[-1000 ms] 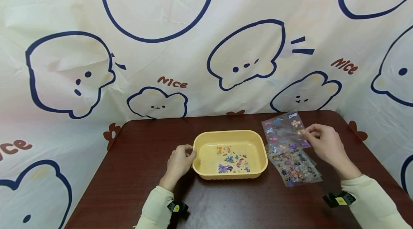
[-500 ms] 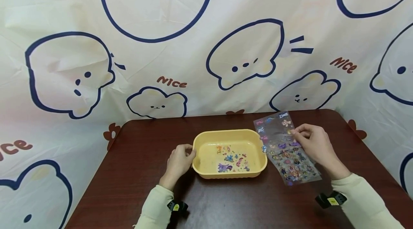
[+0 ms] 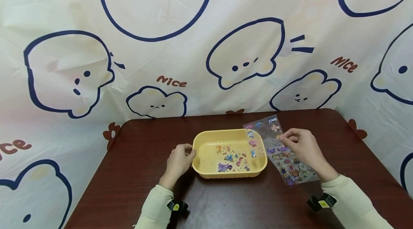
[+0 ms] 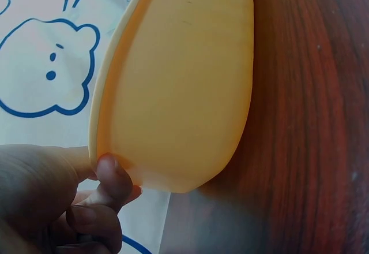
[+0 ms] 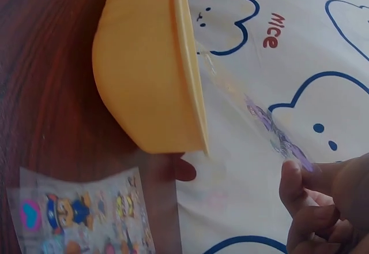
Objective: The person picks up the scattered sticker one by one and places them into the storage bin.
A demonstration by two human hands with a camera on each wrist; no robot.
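A yellow plastic basin [image 3: 206, 176] stands on the dark wooden table, with a clear sheet of colourful stickers [image 3: 226, 159] lying inside. My left hand [image 3: 179, 161] pinches its left rim between thumb and fingers, which the left wrist view shows close up. My right hand [image 3: 300, 146] pinches the right edge of another clear sticker sheet [image 3: 262, 134]. This sheet is raised, and its left part overlaps the basin's right side. In the right wrist view it slants from the fingertips toward the basin's rim.
More sticker sheets [image 3: 293, 170] lie on the table [image 3: 145, 143] right of the basin, partly under my right hand. Behind the table hangs a pale cloth [image 3: 196, 60] with cartoon bears. A wrist camera [image 3: 177, 206] is strapped on each sleeve.
My right hand has moved left, bringing the held sticker sheet from over the other sheets to over the basin's right side. The left hand and the basin stay in place.
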